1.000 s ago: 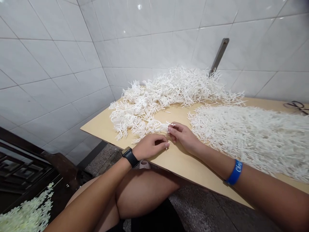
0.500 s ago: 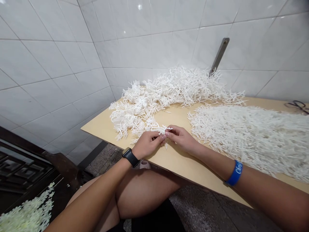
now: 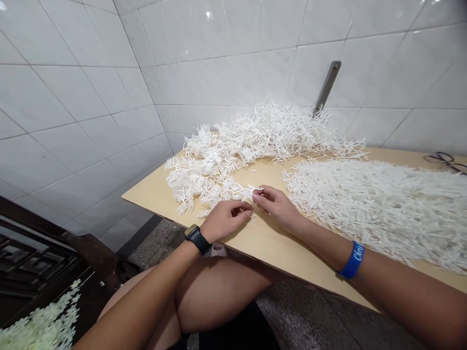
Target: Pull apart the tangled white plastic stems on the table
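Note:
My left hand (image 3: 225, 219), with a black watch on its wrist, and my right hand (image 3: 278, 207), with a blue band on the forearm, meet over the near edge of a wooden board (image 3: 277, 238). Both pinch a small white plastic sprig (image 3: 245, 190) that reaches out of a tangled heap of branched white plastic pieces (image 3: 248, 146). A tiny white piece (image 3: 251, 220) lies on the board just below my fingers.
A wide mass of short white plastic sticks (image 3: 383, 204) covers the board's right side. Scissors (image 3: 443, 159) lie at the far right. A metal bar (image 3: 326, 87) leans on the tiled wall. Pale yellow plastic flowers (image 3: 44, 321) lie on dark furniture at lower left.
My left hand rose from the board and closed its fingers on the sprig beside my right hand. A small piece now lies on the board under the fingers.

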A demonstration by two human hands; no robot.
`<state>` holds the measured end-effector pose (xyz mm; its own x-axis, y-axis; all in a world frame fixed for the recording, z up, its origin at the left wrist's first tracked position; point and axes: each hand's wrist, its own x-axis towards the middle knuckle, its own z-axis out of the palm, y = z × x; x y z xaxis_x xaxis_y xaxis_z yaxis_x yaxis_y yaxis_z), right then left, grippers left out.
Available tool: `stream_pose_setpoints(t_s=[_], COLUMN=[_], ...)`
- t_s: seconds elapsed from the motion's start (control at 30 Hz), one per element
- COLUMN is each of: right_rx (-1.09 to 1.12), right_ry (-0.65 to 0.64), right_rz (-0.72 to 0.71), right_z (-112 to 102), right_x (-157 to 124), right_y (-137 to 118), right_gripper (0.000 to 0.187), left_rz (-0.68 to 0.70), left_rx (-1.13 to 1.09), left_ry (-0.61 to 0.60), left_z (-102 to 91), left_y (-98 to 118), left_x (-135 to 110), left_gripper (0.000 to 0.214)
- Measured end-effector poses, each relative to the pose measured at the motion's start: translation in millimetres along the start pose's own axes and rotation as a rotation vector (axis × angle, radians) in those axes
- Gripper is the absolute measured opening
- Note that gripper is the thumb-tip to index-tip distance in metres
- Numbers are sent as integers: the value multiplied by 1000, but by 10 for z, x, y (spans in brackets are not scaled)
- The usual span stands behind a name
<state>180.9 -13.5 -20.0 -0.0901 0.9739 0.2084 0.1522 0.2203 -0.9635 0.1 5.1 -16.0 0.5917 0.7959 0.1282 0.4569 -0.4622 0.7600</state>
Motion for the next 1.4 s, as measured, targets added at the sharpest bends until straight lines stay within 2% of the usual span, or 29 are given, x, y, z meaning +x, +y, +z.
stream_pose_setpoints(t_s=[0.27, 0.37, 0.47, 0.53, 0.63, 0.7, 0.93, 1.17, 1.3, 1.4], right_rx=[-85, -118, -100, -43, 97, 128, -2, -54, -85, -89], right_ry=[-107, -107, -98, -61, 70, 103, 2, 12, -23, -58], right_rz=[-32, -63, -87, -71, 24, 74, -56, -80, -66, -50], right_z=[26, 54, 75, 63, -3, -46, 16, 53, 78, 86], right_x=[-31, -55, -57, -29, 42, 77, 16, -23, -33, -30], right_y=[19, 22, 38, 60, 84, 78, 35, 25, 35, 16], right_gripper=[18, 17, 17, 17, 19, 20, 18, 16, 16, 20], left_rz=[-23, -8, 38, 67, 120, 135, 34, -35, -28, -8], left_rx=[5, -49, -120, -96, -42, -36, 2, -21, -142, -203], left_ry=[77, 85, 35, 6, -74, -118, -35, 69, 128, 124], left_z=[-20, -22, -42, -65, -90, -87, -20, -37, -49, -56], left_y=[-18, -18, -20, -16, -7, -6, -5, -14, -36, -33], left_x=[-2, -7, -10, -15, -26, -29, -3, 0, -2, -6], left_gripper=[48, 45, 41, 39, 35, 33, 23, 44, 44, 41])
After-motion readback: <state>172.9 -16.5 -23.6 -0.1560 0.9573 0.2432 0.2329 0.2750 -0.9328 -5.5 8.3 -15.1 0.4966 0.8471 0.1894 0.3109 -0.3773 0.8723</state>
